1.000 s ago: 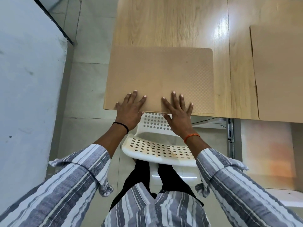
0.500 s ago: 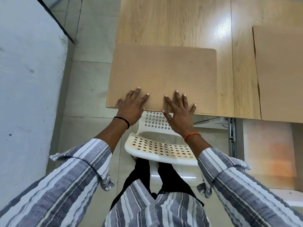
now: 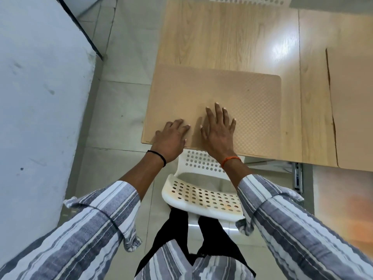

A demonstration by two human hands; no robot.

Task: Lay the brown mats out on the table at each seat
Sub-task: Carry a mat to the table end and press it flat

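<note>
Both hands are lying flat, fingers spread, gripping nothing: left hand (image 3: 171, 139) and right hand (image 3: 219, 131) pressing the brown textured rectangular mat (image 3: 232, 98) at the light wooden bench's (image 3: 232, 37) near edge.

Both hands (image 3: 193, 134) flat (fingers spread).

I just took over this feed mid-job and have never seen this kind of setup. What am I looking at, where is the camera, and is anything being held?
No machine here: a person wears one camera on the head, looking down at their own arms. Both hands lie flat on a brown mat on the wooden table, at its near left corner. The left hand rests at the mat's near edge; the right hand presses further in, fingers spread. Nothing is gripped. A second brown mat lies to the right. A white perforated chair stands below the table edge.
</note>
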